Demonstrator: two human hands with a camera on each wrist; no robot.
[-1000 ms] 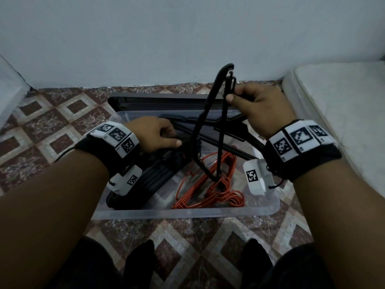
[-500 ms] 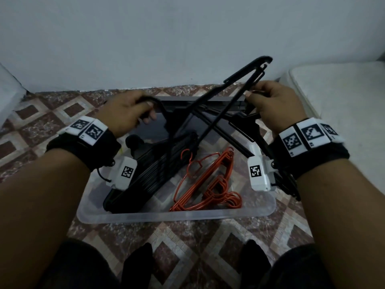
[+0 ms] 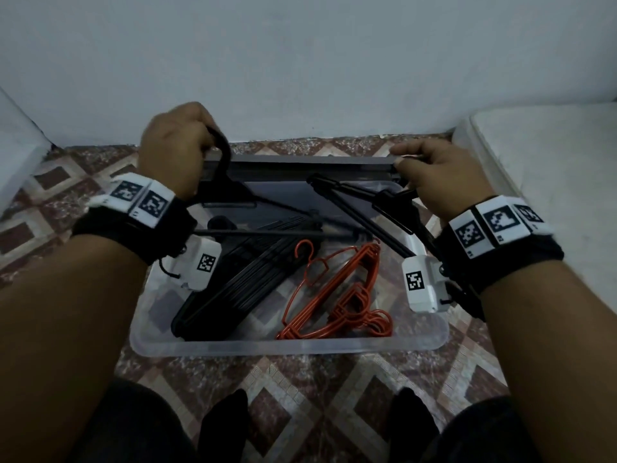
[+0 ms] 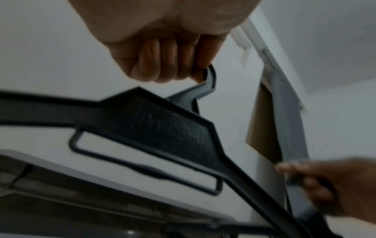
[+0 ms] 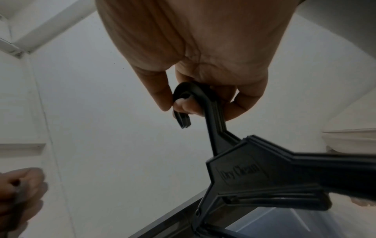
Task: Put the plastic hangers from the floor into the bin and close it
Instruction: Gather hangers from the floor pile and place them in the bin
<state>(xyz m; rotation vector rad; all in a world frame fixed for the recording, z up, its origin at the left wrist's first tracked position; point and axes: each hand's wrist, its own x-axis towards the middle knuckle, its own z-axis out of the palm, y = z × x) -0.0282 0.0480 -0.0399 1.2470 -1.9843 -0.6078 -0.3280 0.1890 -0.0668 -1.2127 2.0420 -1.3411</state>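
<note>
A clear plastic bin [image 3: 287,345] sits open on the tiled floor. Inside it lie a stack of black hangers [image 3: 247,282] and a bunch of orange hangers [image 3: 337,295]. My left hand [image 3: 197,138] grips the hook of a black hanger [image 3: 230,192] over the bin's far left corner; in the left wrist view its curled fingers [image 4: 162,61] wrap the hook of that black hanger [image 4: 168,128]. My right hand [image 3: 405,158] pinches the hook of a second black hanger [image 3: 394,203] over the bin's far right. In the right wrist view my right hand's fingers [image 5: 191,106] close on this second black hanger's hook [image 5: 189,91]. The dark lid [image 3: 300,165] lies behind the bin.
A white mattress [image 3: 551,168] borders the bin on the right, and a white object [image 3: 16,155] stands at the far left. The wall runs close behind the lid. My dark-clothed knees and feet [image 3: 227,426] are just in front of the bin.
My hands have drawn apart, each with a black hanger. The left rose toward the far left. The right lowered its hanger from a raised tilt to low over the bin.
</note>
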